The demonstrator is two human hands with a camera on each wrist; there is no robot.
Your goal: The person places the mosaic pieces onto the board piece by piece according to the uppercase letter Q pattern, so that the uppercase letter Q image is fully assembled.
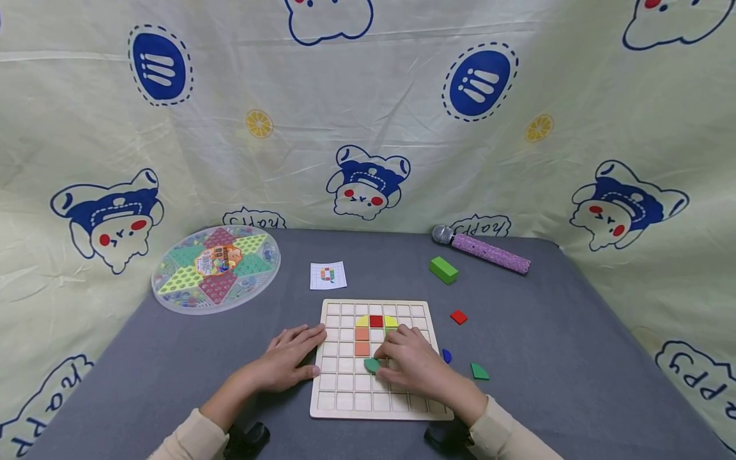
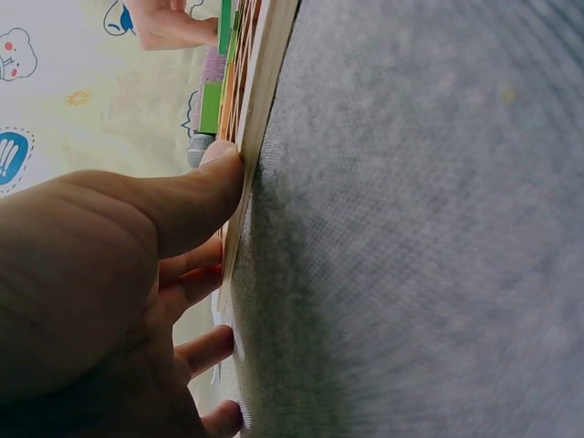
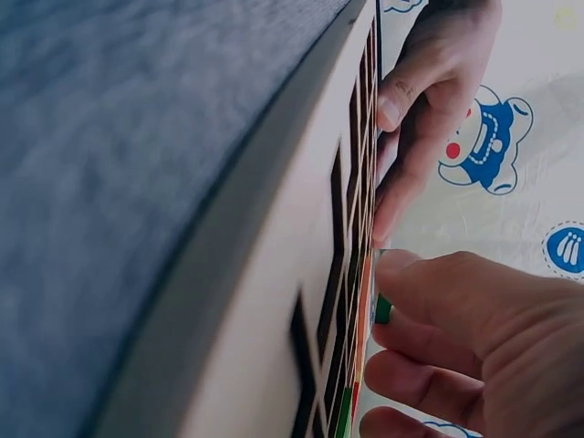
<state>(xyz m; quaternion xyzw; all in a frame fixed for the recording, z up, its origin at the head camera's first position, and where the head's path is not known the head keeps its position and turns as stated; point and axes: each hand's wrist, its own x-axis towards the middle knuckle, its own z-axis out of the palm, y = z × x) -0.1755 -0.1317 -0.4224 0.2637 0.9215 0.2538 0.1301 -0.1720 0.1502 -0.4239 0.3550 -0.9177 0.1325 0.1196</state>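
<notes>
Gray tablecloth (image 1: 190,364) underlay a gridded wooden board (image 1: 326,401), where the right hand (image 1: 413,361) pinched a green tile (image 1: 370,366) below orange squares (image 1: 361,334) and the left hand (image 1: 284,362), fingers extended, touched the board's left edge.

Booth-like setting: cartoon-print sheet (image 1: 397,121) around gray table (image 1: 552,345).
</notes>
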